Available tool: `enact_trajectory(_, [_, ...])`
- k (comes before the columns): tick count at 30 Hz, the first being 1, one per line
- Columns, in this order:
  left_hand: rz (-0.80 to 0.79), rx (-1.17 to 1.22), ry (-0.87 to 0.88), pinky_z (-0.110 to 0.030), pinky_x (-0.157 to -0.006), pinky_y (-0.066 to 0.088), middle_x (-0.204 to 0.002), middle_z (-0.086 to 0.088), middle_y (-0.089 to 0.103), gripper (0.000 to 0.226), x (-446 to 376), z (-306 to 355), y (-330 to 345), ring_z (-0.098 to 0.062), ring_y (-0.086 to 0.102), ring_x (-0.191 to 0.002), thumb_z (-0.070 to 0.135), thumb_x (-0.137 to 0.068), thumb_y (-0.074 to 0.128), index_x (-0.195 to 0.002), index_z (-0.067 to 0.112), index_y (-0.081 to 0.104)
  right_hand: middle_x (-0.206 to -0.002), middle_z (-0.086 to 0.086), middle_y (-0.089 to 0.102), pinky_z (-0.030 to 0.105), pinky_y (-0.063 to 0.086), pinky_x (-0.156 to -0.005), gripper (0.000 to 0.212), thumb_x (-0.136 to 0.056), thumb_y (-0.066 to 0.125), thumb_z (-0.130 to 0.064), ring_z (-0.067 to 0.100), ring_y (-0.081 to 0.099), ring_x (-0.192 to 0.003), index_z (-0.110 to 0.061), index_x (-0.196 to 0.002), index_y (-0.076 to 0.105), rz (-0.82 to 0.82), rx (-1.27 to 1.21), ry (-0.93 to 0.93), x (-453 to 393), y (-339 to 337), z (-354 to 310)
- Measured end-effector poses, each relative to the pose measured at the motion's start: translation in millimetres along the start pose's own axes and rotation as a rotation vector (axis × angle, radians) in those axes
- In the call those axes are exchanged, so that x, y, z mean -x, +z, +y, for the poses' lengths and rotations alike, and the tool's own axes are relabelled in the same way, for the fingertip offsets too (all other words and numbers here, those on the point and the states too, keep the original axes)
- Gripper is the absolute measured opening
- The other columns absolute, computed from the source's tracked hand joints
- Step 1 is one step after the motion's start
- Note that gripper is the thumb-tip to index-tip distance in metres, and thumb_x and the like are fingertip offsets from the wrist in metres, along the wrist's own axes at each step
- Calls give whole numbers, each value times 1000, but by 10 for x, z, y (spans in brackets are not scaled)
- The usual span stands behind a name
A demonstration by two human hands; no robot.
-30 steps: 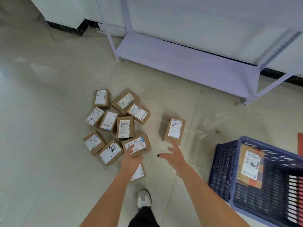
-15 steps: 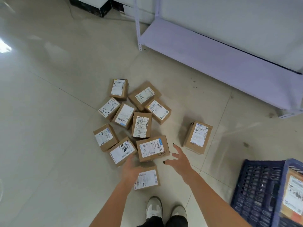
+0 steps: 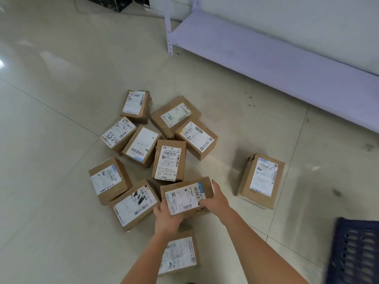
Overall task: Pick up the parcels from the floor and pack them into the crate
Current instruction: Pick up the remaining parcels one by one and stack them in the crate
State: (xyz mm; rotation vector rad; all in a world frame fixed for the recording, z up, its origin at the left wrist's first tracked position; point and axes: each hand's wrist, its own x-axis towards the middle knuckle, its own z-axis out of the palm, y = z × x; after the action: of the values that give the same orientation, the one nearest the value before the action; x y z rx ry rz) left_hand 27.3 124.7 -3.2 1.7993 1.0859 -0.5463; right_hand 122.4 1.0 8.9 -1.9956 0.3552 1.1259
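Grip: left hand [image 3: 167, 217] & right hand [image 3: 215, 199] clasp one parcel [image 3: 185, 196] by its ends, near edge of floor pile. Lift straight up, clear neighbours; crate [image 3: 354, 253] at near right.

Parcels [image 3: 169, 160] cluster on the floor [image 3: 51, 140]; one parcel [image 3: 261, 180] lies apart right, crate [image 3: 354, 251] nearer right, shelf [image 3: 276, 64] behind.

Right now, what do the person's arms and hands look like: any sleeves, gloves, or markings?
Both forearms are bare: no sleeves, gloves, watch or bands show. The left hand and right hand are ungloved. The right hand's nails carry dark polish, seen at a fingertip and the thumb. The left hand's nails are not visible.
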Motion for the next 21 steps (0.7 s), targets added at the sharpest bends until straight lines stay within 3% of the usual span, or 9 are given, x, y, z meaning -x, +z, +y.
enact_trajectory(2, [38, 54, -57, -39, -98, 41, -147, -12, 22, 81, -32, -50, 52, -31, 36, -130, 27, -80, 66, -144, 13, 19, -131, 5, 54, 35, 53, -92, 93, -77, 69, -7, 19, 55, -116, -26, -149, 11, 9, 21, 3, -53, 54, 42])
enact_trajectory(6, [34, 181, -107, -45, -101, 45, -139, -12, 39, 73, -32, -70, 92, -29, 47, -122, 14, -77, 67, -140, 11, 30, -128, 4, 57, 30, 54, -88, 92, -78, 69, -10, 17, 57, -112, -29, -148, 11, 47, 68, -16, -45, 71, 33])
enact_trajectory(12, [70, 261, -168, -42, -100, 40, -143, -8, 31, 75, 305, 138, -13, -28, 43, -125, 15, -79, 67, -142, 13, 27, -123, 4, 58, 34, 56, -87, 93, -77, 70, -9, 18, 57, -111, -35, -146, 13, 66, 72, -36, 326, -118, -134])
enact_trajectory(17, [117, 188, -130, -46, -104, 36, -148, -8, 21, 86, 912, 460, -265, -30, 35, -131, 18, -80, 66, -148, 12, 14, -114, 6, 59, 22, 54, -64, 97, -77, 65, -7, 19, 59, -101, -39, -147, 6, 67, 96, -55, 930, -413, -369])
enact_trajectory(21, [148, 81, -12, -48, -109, 34, -147, -10, 21, 81, 1334, 911, -496, -32, 28, -135, 6, -81, 61, -147, 11, 15, -123, 8, 54, 22, 47, -68, 103, -78, 67, -11, 21, 58, -101, -41, -147, -3, 51, 90, -20, 1459, -725, -466])
